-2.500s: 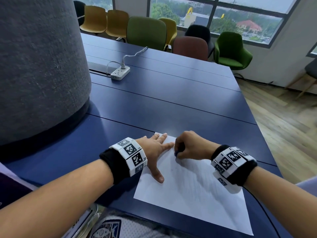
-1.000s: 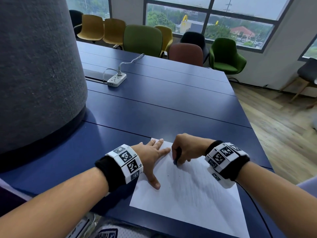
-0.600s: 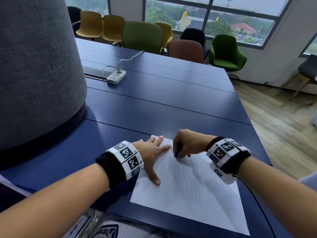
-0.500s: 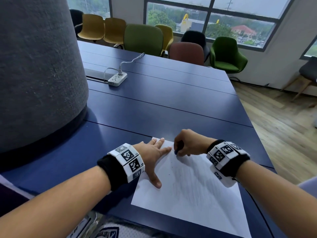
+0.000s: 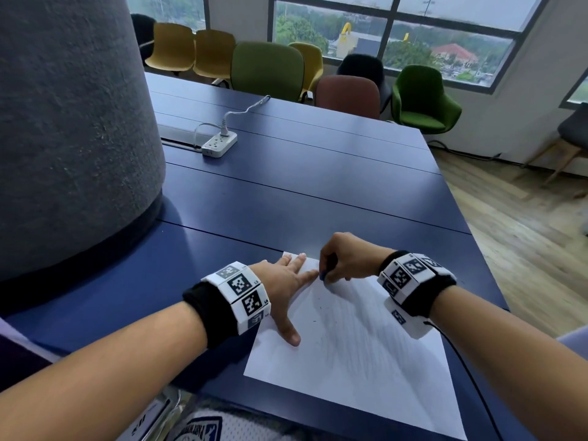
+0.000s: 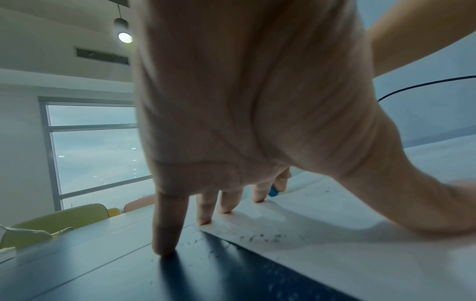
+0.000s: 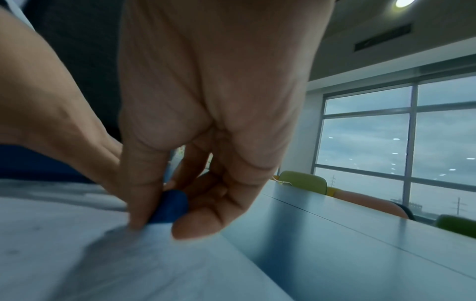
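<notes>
The blue eraser (image 7: 170, 207) is pinched low in the right hand (image 5: 346, 259), thumb on one side and fingertips on the other. Its bottom face touches the sheet of paper (image 5: 350, 351) close to the sheet's far edge. Just beside that grip the left hand (image 5: 283, 283) lies released and flat, fingers straight. Three fingertips and the thumb press the paper, while the little finger (image 6: 167, 224) lands off the sheet on the blue worktop (image 5: 286, 192). Faint grey pencil shading (image 5: 356, 316) spreads over the paper on the person's side of the grip. Dark eraser crumbs (image 6: 257, 237) lie under the left palm, some on the paper and some on the worktop.

The step in hand appears to be rubbing out the pencil marks. To do it well, the strokes should be short and run away from the pinning fingers, so the sheet is pulled taut and does not buckle. This near the far edge, rubbing outward over the edge is safer than rubbing inward, which could fold or tear it. The pressing fingertips belong right next to the grip, and both hands should shift together as the work moves toward the person. Moderate, even pressure will probably lift the graphite without scuffing the paper. The crumbs are better brushed aside than ground back in
</notes>
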The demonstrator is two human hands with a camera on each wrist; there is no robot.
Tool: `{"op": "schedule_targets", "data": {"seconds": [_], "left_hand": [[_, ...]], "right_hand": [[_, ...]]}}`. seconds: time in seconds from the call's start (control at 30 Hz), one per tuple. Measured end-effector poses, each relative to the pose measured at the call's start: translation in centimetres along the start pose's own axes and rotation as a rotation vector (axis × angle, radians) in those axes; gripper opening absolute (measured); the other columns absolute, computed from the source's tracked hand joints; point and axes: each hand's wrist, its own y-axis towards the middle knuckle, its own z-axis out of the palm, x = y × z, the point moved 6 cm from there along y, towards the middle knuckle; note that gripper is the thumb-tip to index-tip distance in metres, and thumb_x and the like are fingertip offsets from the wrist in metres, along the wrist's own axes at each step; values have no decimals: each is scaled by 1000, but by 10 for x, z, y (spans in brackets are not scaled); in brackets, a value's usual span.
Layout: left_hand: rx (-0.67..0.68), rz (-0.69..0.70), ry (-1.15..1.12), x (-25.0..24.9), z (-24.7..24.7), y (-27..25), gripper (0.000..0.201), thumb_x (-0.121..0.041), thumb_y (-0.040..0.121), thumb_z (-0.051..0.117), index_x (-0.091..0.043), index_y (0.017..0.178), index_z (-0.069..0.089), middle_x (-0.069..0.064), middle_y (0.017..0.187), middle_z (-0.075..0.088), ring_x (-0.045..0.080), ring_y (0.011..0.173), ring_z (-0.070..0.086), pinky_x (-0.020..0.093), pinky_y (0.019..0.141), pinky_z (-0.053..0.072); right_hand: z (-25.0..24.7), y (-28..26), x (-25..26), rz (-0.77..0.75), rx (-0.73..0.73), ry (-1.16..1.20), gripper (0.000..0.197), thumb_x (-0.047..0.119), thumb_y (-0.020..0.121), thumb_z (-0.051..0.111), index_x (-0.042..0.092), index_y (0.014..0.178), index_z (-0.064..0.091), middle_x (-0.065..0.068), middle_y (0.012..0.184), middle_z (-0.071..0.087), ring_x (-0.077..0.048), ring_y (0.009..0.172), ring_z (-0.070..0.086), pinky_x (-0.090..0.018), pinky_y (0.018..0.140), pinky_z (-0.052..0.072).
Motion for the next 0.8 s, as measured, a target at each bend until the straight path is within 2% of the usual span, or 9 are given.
{"op": "schedule_targets", "data": {"seconds": [0.07, 0.13, 0.27, 0.4, 0.47, 0.57, 0.6, 0.7, 0.8], "left_hand": [[-4, -3, 0, 0, 1, 0, 137, -64, 61, 82, -34, 155, -12, 2, 163, -20, 24, 150, -15, 51, 119, 9], [-10, 3, -12, 1, 1, 1, 137, -64, 60, 83, -35, 155, -11, 3, 163, -19, 24, 150, -15, 52, 119, 9], [-9, 1, -8, 1, 0, 1, 136, -63, 60, 84, -36, 155, -9, 2, 163, -19, 24, 150, -15, 52, 119, 11], [-13, -10, 7, 2, 1, 2, 136, -64, 60, 83, -34, 156, -8, 1, 163, -19, 23, 150, -14, 50, 120, 13], [-17, -11, 7, 1, 0, 1, 136, -63, 60, 83, -33, 156, -7, 2, 163, -19, 24, 150, -14, 50, 120, 12], [-15, -17, 15, 0, 0, 1, 136, -63, 60, 84, -35, 156, -8, 4, 163, -18, 25, 150, -14, 52, 119, 13], [-12, -18, 19, 0, 0, 2, 136, -63, 60, 84, -37, 155, -9, 4, 163, -19, 26, 150, -13, 52, 119, 15], [-8, -19, 29, 0, 2, 4, 135, -64, 59, 84, -42, 154, -9, 5, 163, -19, 26, 150, -13, 52, 119, 19], [-1, -26, 34, -1, 0, 2, 135, -64, 60, 83, -42, 154, -10, 4, 163, -20, 26, 150, -14, 52, 119, 18]], "right_hand": [[-4, 1, 2, 8, -96, 6, 7, 6, 74, 76, 8, 80, 72, 7, 65, 65, 4, 43, 54, -19, 49, 48], [2, -6, 7, -21, -88, -35, 9, 8, 72, 77, 9, 81, 73, 5, 68, 67, 7, 49, 55, -10, 50, 44], [25, -28, 16, -34, 168, -31, 9, 12, 71, 80, 13, 77, 73, -2, 72, 71, -13, 53, 59, -27, 53, 50], [12, -30, 10, -21, -23, -56, 11, 10, 72, 78, 16, 73, 69, 6, 69, 67, 0, 54, 57, -18, 56, 48], [22, -38, 15, -48, 41, -38, 11, 10, 71, 78, 17, 74, 70, 9, 71, 68, -2, 59, 60, -19, 60, 50], [36, -48, 21, -38, 215, -1, 10, 13, 71, 79, 18, 76, 71, 2, 75, 72, -19, 61, 63, -36, 63, 56], [33, -45, 19, -28, 188, 6, 10, 11, 71, 79, 16, 77, 71, 2, 73, 71, -16, 57, 61, -34, 60, 55], [20, -40, 14, -27, 4, -7, 10, 9, 72, 78, 11, 78, 71, 10, 66, 64, 2, 51, 55, -13, 52, 44], [33, -52, 23, -66, 68, 23, 10, 10, 71, 78, 12, 78, 71, 6, 74, 70, -1, 60, 58, -16, 60, 48]]}}
